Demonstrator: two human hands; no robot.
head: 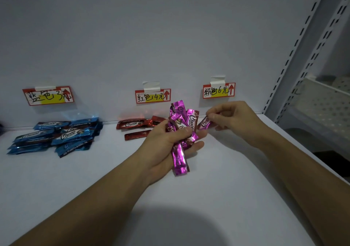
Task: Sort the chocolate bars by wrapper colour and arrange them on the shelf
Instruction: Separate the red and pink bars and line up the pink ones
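Observation:
My left hand (166, 141) grips a bunch of several pink-wrapped chocolate bars (181, 124) above the middle of the white shelf (217, 179). My right hand (234, 119) pinches one single pink bar (204, 123) just to the right of the bunch. A pile of blue-wrapped bars (62, 136) lies at the left of the shelf. A few red-wrapped bars (136, 126) lie behind my left hand, partly hidden by it.
Three red-and-yellow price labels are taped to the back wall: one over the blue pile (48, 95), one over the red bars (153, 95), one at the right (219, 90). A perforated shelf upright (295, 56) rises at the right, with another shelf unit (322, 102) beyond.

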